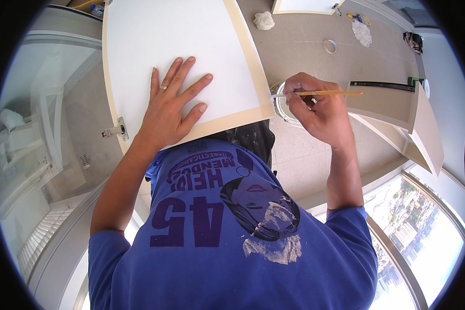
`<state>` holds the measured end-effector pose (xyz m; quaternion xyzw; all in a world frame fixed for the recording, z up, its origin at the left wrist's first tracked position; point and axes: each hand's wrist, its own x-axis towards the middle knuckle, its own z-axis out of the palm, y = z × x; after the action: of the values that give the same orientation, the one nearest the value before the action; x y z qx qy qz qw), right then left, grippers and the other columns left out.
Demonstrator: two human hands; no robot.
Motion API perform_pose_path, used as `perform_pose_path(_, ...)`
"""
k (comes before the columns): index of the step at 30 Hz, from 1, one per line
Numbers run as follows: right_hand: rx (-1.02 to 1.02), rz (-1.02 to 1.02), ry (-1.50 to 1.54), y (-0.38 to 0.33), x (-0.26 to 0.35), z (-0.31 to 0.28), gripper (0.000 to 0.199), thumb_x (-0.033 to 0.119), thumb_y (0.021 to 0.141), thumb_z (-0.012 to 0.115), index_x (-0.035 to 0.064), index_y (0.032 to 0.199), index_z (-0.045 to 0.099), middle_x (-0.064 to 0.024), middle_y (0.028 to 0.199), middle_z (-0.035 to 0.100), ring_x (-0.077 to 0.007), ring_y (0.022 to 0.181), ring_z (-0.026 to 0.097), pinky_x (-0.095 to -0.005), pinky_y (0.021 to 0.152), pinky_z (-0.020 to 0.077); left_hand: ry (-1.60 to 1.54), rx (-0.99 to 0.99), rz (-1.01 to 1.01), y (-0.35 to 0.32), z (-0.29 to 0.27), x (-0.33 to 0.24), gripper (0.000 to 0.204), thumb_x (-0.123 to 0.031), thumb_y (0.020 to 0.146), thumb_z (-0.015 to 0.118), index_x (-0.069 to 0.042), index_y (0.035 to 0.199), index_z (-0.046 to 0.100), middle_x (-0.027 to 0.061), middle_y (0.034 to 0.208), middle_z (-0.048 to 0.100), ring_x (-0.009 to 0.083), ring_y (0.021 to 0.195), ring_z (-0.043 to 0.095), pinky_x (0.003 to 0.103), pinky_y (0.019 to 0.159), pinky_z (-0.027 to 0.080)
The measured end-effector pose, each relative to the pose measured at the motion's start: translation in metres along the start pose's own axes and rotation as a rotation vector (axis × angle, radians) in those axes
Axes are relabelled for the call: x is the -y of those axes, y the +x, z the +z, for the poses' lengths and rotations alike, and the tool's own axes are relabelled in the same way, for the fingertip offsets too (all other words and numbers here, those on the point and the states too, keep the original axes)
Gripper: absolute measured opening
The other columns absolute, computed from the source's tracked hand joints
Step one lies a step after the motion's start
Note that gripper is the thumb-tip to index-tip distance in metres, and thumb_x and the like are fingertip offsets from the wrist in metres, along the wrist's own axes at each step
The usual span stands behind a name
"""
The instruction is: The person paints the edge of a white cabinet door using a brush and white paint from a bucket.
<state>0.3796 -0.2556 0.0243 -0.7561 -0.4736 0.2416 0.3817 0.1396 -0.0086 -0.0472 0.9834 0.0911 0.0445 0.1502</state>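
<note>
White panel (181, 46) is pinned flat by the open, spread left hand (171, 103), seemingly to steady it, while a thin brush (323, 93) is pinched in the closed right hand (315, 111) over a paint can (283, 106) beside the panel's near corner (bristles hidden).

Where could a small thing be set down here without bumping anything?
The white panel is bare above the left hand pressed flat on it. The floor is open between the crumpled rag and the tape roll. It is crowded at the panel's near corner, where the right hand holds a brush over the paint can.
</note>
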Motion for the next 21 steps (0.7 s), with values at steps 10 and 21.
perform_pose_path(10,-0.088,-0.039,-0.047,0.018,-0.007,0.011,0.012,0.005,0.094,0.068,0.0013,0.105,0.069,-0.0130,0.089,0.076,-0.0230,0.074,0.075,-0.0355,0.070,0.0607,0.003,-0.007,0.004,0.000,0.001,0.000,0.053,-0.043,0.108,0.056,-0.026,0.159,0.061,0.0142,0.178,0.034,0.0372,0.166,0.025,0.066,0.133,0.004)
perform_pose_path(21,-0.063,-0.071,-0.038,0.008,-0.009,0.014,0.008,0.000,0.097,0.067,-0.0004,0.104,0.070,-0.0088,0.089,0.074,-0.0136,0.079,0.070,-0.0295,0.070,0.0577,-0.004,-0.004,0.002,0.000,0.000,0.000,0.053,-0.042,0.108,0.056,-0.026,0.159,0.061,0.0143,0.178,0.034,0.0375,0.166,0.026,0.066,0.132,0.004)
